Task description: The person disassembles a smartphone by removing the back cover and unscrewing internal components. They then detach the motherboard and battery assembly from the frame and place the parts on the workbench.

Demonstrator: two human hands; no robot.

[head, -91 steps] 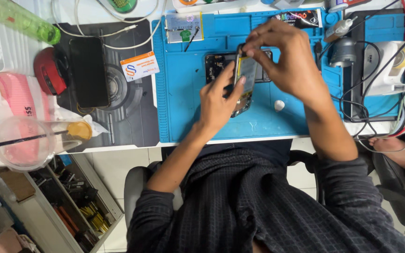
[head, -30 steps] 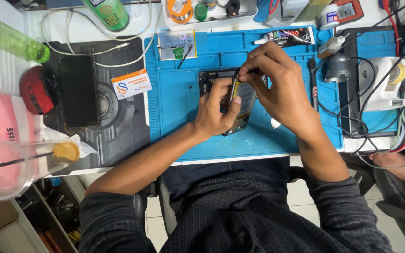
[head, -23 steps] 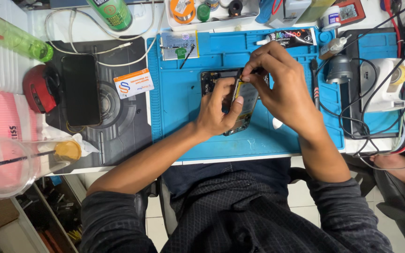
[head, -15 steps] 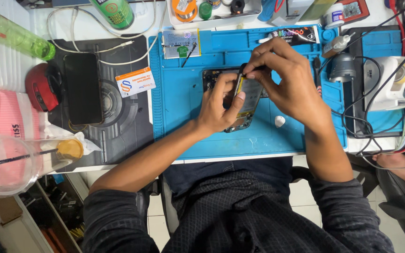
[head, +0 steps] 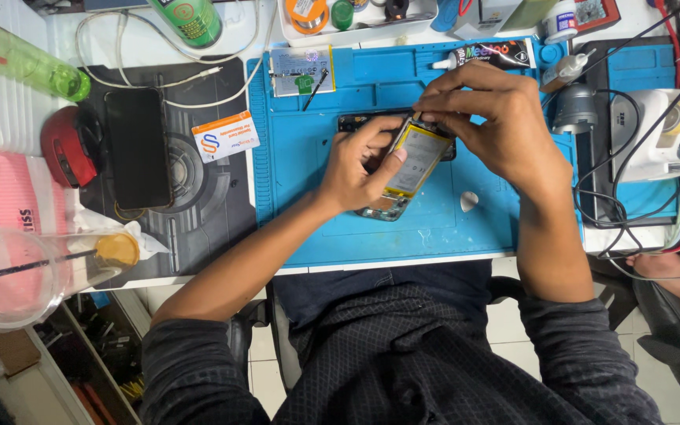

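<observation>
Both hands meet over the blue mat [head: 308,197]: the left hand [head: 356,169] clamps the opened phone [head: 407,169], long axis tilted up-right, while the right hand [head: 489,126] pinches its top end

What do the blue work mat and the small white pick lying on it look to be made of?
Blue mat: probably silicone or soft rubber, matte, with moulded compartments along its top edge. White pick: likely thin plastic, smooth, with a rounded teardrop shape; too small to be sure.

The person wears a dark checked long-sleeved shirt, sleeves pushed up the forearms, and dark trousers.
</observation>
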